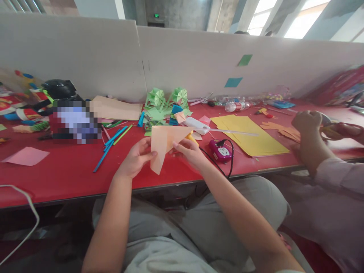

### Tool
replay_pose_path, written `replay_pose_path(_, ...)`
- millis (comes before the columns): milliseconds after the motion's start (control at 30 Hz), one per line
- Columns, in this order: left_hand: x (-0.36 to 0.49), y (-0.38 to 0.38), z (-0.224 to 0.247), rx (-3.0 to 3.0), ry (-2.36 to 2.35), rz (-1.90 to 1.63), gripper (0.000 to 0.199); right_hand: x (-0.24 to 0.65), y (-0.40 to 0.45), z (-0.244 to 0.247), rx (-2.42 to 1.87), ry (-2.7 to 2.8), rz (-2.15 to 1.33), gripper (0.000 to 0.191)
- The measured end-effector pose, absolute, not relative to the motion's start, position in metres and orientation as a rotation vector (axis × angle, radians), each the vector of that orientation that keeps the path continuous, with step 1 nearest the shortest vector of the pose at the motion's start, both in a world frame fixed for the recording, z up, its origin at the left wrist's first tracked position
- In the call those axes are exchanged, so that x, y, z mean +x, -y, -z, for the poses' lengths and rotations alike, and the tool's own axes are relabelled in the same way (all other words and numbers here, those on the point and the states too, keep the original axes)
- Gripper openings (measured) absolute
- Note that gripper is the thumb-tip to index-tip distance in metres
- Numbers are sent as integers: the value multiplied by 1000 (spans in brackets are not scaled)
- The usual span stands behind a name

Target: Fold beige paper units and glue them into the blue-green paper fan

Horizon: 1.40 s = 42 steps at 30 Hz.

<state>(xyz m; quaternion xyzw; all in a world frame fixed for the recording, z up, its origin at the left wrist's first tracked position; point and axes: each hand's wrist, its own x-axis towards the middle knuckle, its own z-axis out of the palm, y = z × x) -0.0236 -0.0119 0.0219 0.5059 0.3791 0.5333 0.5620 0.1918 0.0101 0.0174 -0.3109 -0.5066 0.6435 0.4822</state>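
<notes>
- Head view takes in a long red surface [71, 170] running under and past both hands, with a pale partition wall [199, 64] standing well beyond them.
- Right of the hands, a co-worker's sleeve [338, 178] and hand [305, 123] are busy with something at the far edge; it is too blurred to say what.
- Between that person and the right hand lies a stack of yellow sheets [253, 138], with a long white-handled tool [199, 126] resting across its near corner.
- Beyond the hands sits a cluster of green folded paper shapes [167, 100]; to the left of the left hand lie loose blue and green paper sticks [113, 140], and further left a flat pink sheet [27, 156].
- Just right of the right hand is a small pink power socket [220, 151] with a black cable running off the surface edge.
- The peach paper [163, 146] is held up off the surface between the two hands, already folded into a triangle with its point hanging down.
- The left hand [136, 157] pinches the paper's left edge, thumb in front and fingers behind.
- The right hand [189, 151] pinches the right side near the top corner, fingertips closed on the sheet.
- Judging by the shape, a fold is being lined up or sharpened; the next move seems to call for matching the edges squarely and running a firm crease, probably easier with the paper laid flat.
</notes>
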Motion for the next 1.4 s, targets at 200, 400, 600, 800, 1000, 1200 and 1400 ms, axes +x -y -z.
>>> replay_pose_path(200,-20,15,-21,1131,-879,-1176,46,189,-13,-9,-883,1212,-1490,38)
replay_pose_path(400,-20,16,-20,1047,-970,-1297,38,188,-10,-14,-949,1213,-1446,36)
replay_pose_path(600,-22,17,-19,1011,-1037,-1278,43,180,-7,-14,-935,1181,-1383,33)
replay_pose_path(800,-16,14,-19,1052,-1005,-1345,45,174,-2,-13,-936,1206,-1292,28)
replay_pose_path(1000,-12,3,-12,1156,-1058,-1469,39,167,6,-13,-864,1291,-1265,33)
replay_pose_path(1200,-6,3,-11,1225,-1092,-1588,37,163,10,-10,-838,1324,-1286,41)
replay_pose_path(1400,3,9,-17,1246,-1048,-1637,36,164,13,-12,-841,1288,-1254,41)
